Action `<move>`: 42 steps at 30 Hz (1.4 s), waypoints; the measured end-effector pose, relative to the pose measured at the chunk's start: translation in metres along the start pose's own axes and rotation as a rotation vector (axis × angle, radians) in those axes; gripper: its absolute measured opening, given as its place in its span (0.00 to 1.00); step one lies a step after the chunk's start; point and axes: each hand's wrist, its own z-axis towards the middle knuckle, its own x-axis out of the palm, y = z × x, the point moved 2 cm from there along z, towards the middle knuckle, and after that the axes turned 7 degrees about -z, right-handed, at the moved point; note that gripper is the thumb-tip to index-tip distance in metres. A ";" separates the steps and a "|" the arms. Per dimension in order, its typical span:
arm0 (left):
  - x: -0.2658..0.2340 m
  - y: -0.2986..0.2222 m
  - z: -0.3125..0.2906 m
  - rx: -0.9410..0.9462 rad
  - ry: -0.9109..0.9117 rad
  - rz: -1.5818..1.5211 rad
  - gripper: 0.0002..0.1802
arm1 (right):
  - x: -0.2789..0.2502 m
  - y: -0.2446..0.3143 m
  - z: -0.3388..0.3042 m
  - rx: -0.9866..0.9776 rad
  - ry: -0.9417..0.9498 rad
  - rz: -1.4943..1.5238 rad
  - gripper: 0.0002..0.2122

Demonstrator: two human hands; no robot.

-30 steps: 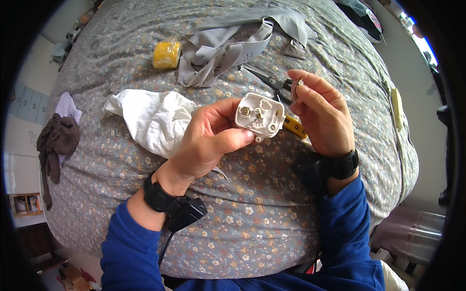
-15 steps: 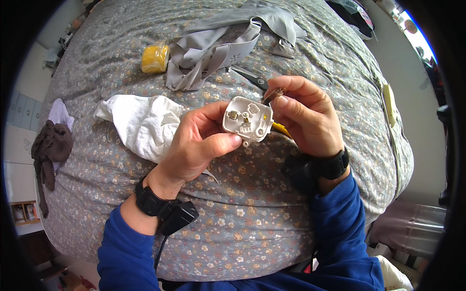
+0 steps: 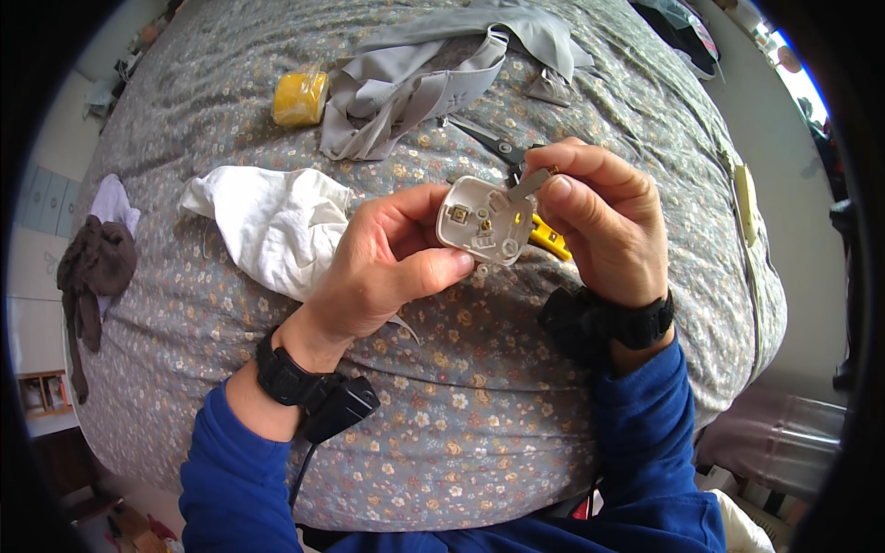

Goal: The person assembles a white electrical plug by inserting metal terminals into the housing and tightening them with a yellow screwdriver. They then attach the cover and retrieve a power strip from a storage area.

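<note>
My left hand [image 3: 373, 263] grips a small white plastic housing [image 3: 472, 195], thumb on its near edge and fingers behind. The open side faces up, showing brass-coloured contacts and a round post inside. Between the thumb and fingertips of my right hand [image 3: 610, 217] is a thin flat metal strip [image 3: 529, 183] with a brownish end. Its free tip reaches over the housing's upper right rim; whether it touches the inside I cannot tell. Beyond the housing lies a tool with dark metal blades [image 3: 501, 145], partly covered by my right fingers. A yellow tool [image 3: 551, 239] shows between the housing and my right palm.
Everything rests on a flowered bed cover [image 3: 461, 405]. A white cloth [image 3: 267, 226] lies left of my left hand. Farther off are a yellow tape roll [image 3: 300, 100] and a grey strappy garment [image 3: 406, 92]. Dark brown clothing [image 3: 97, 263] hangs at the left edge.
Both hands have shifted slightly right with what they hold. The metal strip has swung over the housing's rim, and more of the yellow tool shows.
</note>
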 end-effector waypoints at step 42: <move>-0.001 0.001 0.000 -0.047 -0.021 0.009 0.24 | 0.004 0.002 0.003 -0.115 0.142 -0.185 0.07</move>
